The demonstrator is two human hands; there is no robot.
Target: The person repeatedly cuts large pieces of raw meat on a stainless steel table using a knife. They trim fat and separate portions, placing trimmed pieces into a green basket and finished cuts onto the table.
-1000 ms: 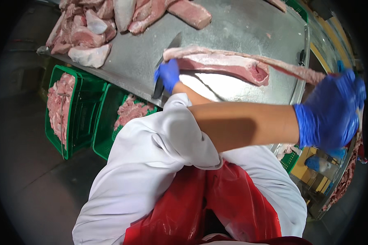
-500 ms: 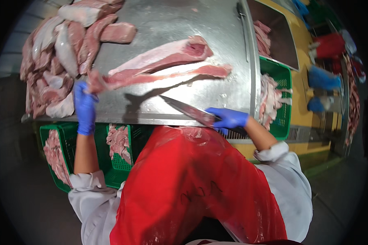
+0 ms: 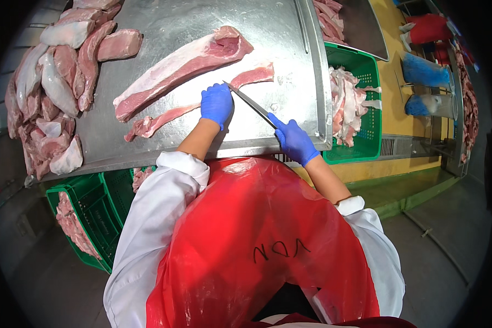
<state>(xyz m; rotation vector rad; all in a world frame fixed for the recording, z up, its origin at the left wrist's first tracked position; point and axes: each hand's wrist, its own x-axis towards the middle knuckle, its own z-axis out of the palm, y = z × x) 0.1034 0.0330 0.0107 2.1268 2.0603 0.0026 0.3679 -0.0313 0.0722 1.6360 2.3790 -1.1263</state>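
Note:
A long narrow strip of meat (image 3: 172,113) lies slantwise on the steel table. My left hand (image 3: 217,104), in a blue glove, is closed over its middle and hides that part. In my right hand (image 3: 296,141), also blue-gloved, is a knife (image 3: 252,104) held by its handle. Its blade points away to the left, and the tip meets the strip just right of my left hand. Beyond the strip rests a thick, long piece of meat (image 3: 175,68), pale on top and red at its cut end.
Many meat pieces (image 3: 57,76) are heaped at the table's left. Green crates with trimmings stand below the left edge (image 3: 112,216) and at the right (image 3: 369,150). A steel bin (image 3: 366,24) holds more meat. A steel rod (image 3: 300,24) lies along the table's right rim.
My left hand has moved right, from the strip's left end to its middle. My right hand has brought the knife forward to the strip. The strip lies farther from the thick piece.

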